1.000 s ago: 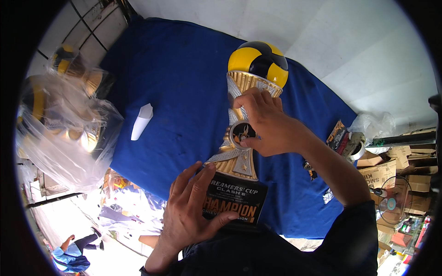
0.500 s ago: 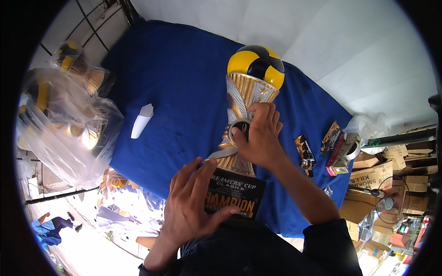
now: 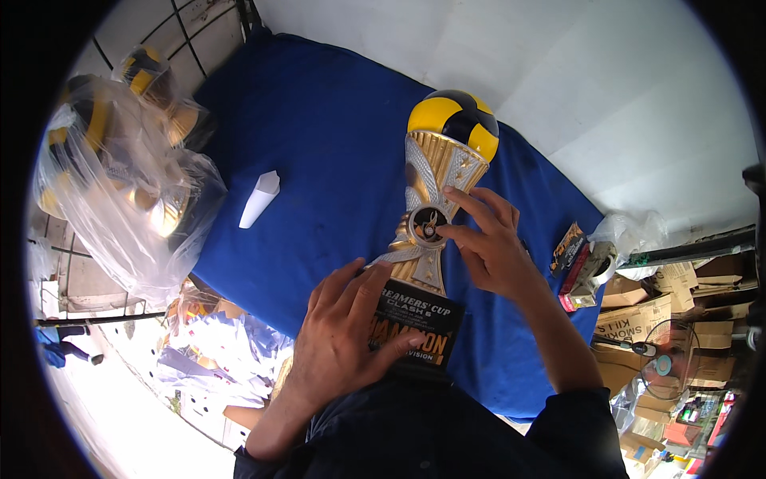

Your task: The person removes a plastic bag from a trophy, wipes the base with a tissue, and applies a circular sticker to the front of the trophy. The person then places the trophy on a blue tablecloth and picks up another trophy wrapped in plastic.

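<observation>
A gold and silver trophy (image 3: 467,160) lies on the blue cloth, its top pointing away from me. It carries a yellow and black ball (image 3: 452,120) and has a black base with a printed plate (image 3: 415,319). My left hand (image 3: 339,327) grips the base, thumb across the plate and fingers along its left and upper edge. At the trophy's narrow waist sits a round medallion (image 3: 428,227) with a dark centre and a small emblem. My right hand (image 3: 499,251) is beside it, fingers apart, one fingertip touching or just over the medallion's right edge.
The table has a blue cloth (image 3: 319,120). A rolled white paper (image 3: 260,199) lies on the left. More trophies hang in clear plastic bags (image 3: 132,180) at far left. Printed stickers (image 3: 568,249) and a tape roll (image 3: 600,263) sit at the right edge. Cardboard (image 3: 638,319) fills the right side.
My right hand has lifted off the medallion and shifted right, uncovering the emblem in its centre. My left hand stays on the base. The whole view has shifted slightly.
</observation>
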Tool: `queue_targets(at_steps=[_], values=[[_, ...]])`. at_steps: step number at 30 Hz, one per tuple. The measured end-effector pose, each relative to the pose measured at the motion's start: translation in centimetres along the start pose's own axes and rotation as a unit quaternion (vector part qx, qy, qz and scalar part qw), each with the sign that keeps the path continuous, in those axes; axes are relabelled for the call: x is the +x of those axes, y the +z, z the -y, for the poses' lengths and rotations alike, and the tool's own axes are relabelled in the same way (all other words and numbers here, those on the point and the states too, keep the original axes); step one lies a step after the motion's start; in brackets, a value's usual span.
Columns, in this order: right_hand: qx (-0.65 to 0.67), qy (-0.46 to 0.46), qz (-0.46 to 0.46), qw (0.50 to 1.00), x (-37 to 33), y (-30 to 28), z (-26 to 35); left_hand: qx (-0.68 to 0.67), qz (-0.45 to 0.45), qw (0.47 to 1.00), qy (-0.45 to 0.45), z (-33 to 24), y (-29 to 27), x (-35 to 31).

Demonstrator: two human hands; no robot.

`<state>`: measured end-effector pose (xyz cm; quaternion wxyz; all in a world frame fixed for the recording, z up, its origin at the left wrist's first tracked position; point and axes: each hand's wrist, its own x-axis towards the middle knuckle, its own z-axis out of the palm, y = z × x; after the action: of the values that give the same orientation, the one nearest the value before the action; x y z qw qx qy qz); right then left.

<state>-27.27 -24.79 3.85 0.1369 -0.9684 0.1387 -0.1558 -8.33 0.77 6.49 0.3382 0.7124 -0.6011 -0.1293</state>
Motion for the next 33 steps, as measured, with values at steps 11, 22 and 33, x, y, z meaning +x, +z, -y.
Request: queue_targets(at_steps=[11, 22, 33], values=[[-0.08, -0.071, 0.016, 0.994, 1.1, 1.9, -1.2, 0.018, 0.014, 1.0, 0.007, -0.1, 0.0, 0.2], [-0.201, 0.001, -0.021, 0.979, 0.9, 1.9, 1.6, 0.027, 0.013, 1.0, -0.008, -0.3, -0.1, 0.2], [-0.118, 0.067, 0.138, 0.981, 4.0, 0.5, 4.6, 0.005, -0.027, 0.999, 0.018, 0.4, 0.3, 0.1]])
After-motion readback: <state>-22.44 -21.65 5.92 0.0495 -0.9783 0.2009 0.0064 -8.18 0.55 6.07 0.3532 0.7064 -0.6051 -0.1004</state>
